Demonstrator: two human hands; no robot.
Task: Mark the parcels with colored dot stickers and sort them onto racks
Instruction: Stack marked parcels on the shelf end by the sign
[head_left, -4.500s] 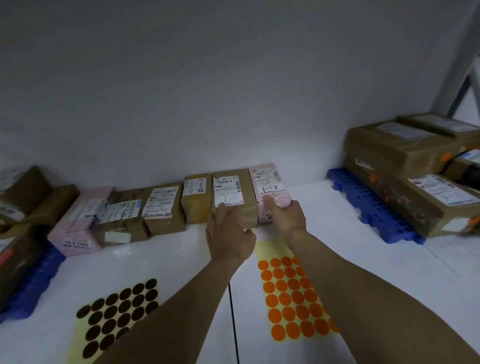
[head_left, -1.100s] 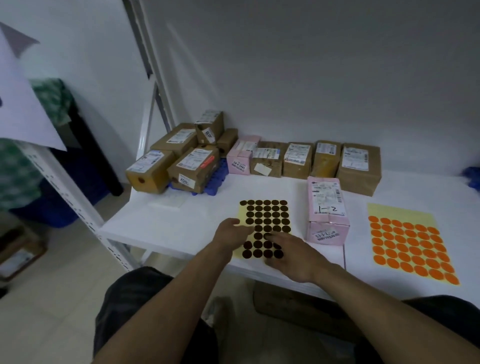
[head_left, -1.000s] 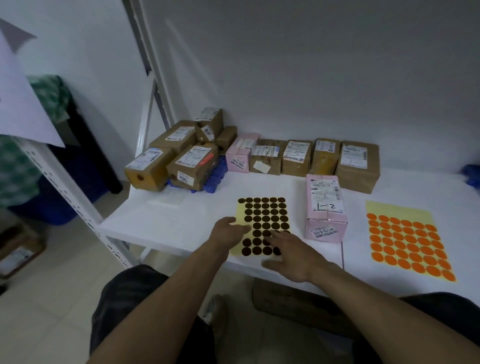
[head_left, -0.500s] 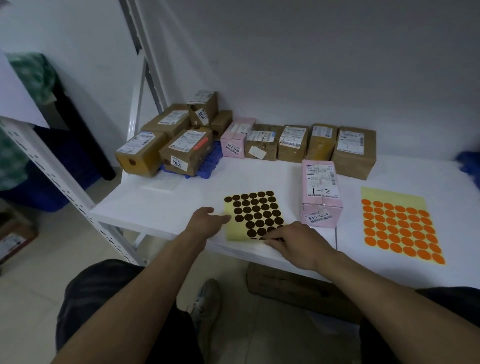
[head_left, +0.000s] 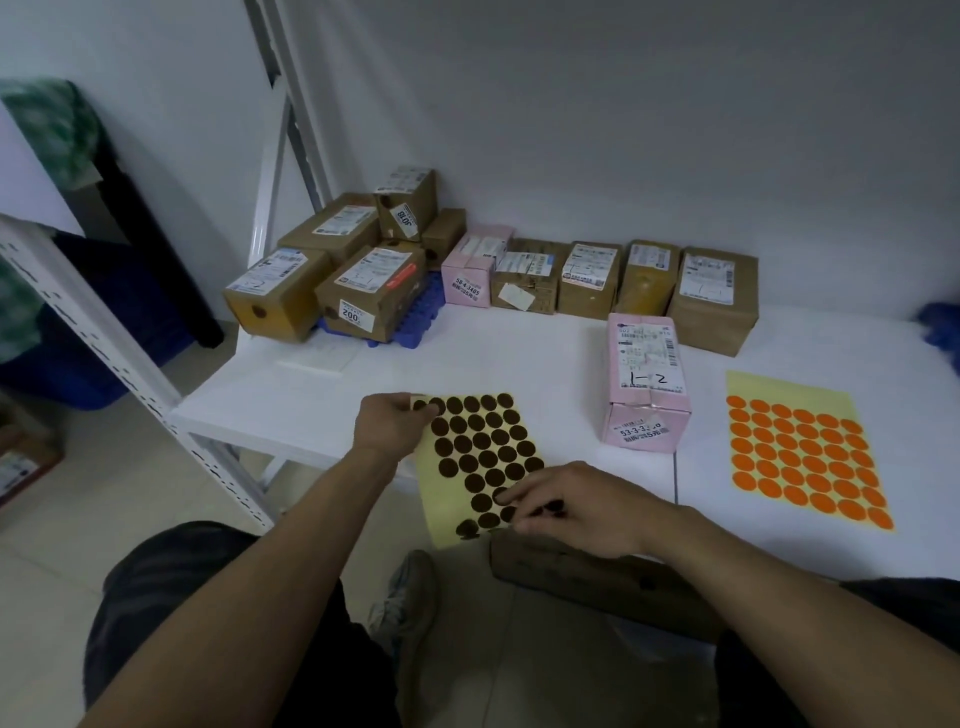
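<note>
At surface's (head_left: 519, 358) near edge, my left grip (head_left: 393, 423) pinches dot sheet (head_left: 480, 457) by far-left corner; my right grip (head_left: 587, 512) pinches brown dot (head_left: 554, 505) at near-right corner. Just right of both: pink parcel (head_left: 649, 384), untouched.

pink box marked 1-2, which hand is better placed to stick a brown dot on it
Right. The right hand pinches a brown dot, and the pink box stands right of the sticker sheet. The left hand is busy holding that sheet's far corner.
</note>
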